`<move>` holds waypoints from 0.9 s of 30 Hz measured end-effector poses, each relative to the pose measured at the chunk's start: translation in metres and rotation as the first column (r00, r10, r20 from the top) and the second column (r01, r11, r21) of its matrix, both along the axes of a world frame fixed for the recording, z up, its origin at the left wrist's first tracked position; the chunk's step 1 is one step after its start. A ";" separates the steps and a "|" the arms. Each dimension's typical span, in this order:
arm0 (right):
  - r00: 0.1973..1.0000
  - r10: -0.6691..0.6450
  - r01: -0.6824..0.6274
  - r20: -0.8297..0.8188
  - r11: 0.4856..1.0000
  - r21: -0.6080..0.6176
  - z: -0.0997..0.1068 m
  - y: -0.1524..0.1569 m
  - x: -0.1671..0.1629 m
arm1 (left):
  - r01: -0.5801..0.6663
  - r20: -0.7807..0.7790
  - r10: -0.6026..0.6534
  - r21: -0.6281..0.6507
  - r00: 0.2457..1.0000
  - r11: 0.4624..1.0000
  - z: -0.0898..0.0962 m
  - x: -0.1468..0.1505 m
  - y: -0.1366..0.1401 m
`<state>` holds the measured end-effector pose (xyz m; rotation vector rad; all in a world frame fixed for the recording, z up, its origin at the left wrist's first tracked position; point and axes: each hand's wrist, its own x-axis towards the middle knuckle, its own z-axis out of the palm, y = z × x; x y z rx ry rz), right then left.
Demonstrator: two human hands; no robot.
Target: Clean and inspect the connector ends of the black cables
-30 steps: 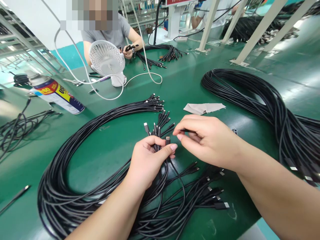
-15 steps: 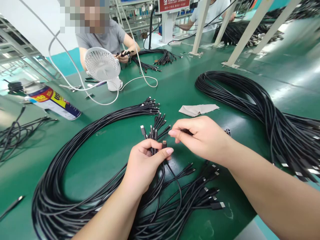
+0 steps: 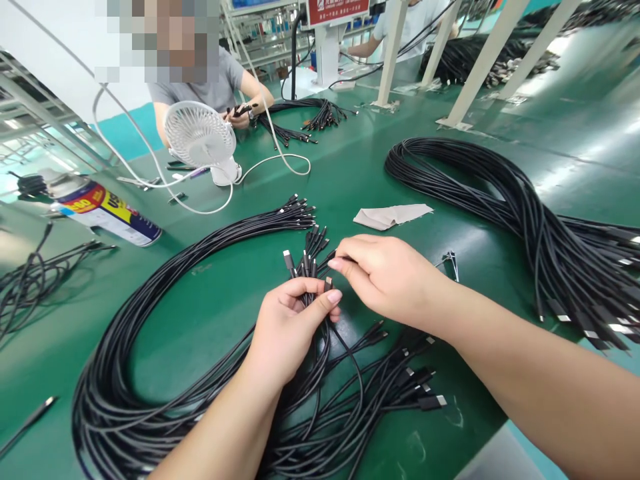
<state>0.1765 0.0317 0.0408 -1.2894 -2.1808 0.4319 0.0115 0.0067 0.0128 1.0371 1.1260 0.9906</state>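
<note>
Cable plug [image 3: 329,283] pinched upright between thumb and forefinger of the left hand [image 3: 287,327], metal tip pointing up and away, near the middle of the view, over the green table [image 3: 225,280]. Compared with half a second ago, right hand [image 3: 393,273] closer in, fingertips now almost level with the plug's tip instead of off to its right. Left hold unchanged, same plug in the same pinch. Beyond the right wrist, small shiny metal piece [image 3: 453,265] now showing more fully.

Left fingers curled tight, no gap at the pinch; also keeping a cluster of black cables [image 3: 306,265] in the grasp, with ends fanned out past the forefinger. Right thumb and forefinger nearly together, narrowed onto a thin dark item [image 3: 345,259], mostly hidden by the fingers. Cannot tell whether in contact with the plug. Round about: long curved cable bundle [image 3: 105,360] to the left, loose plugs [image 3: 433,402] below the right hand, beige cloth [image 3: 390,217] just beyond its knuckles.
</note>
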 end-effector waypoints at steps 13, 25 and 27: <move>0.988 -0.064 0.062 -0.140 0.998 -0.017 0.003 0.009 0.010 | 0.087 0.010 -0.087 0.030 0.996 0.996 0.002 0.001 -0.002; 0.969 0.100 -0.159 -0.225 0.952 -0.261 0.015 0.001 0.009 | -0.002 0.078 0.007 -0.067 0.997 0.998 0.003 0.004 -0.001; 0.970 0.117 -0.177 -0.214 0.941 -0.289 0.015 0.001 0.010 | -0.016 0.087 0.022 -0.070 0.996 0.997 0.002 0.004 -0.001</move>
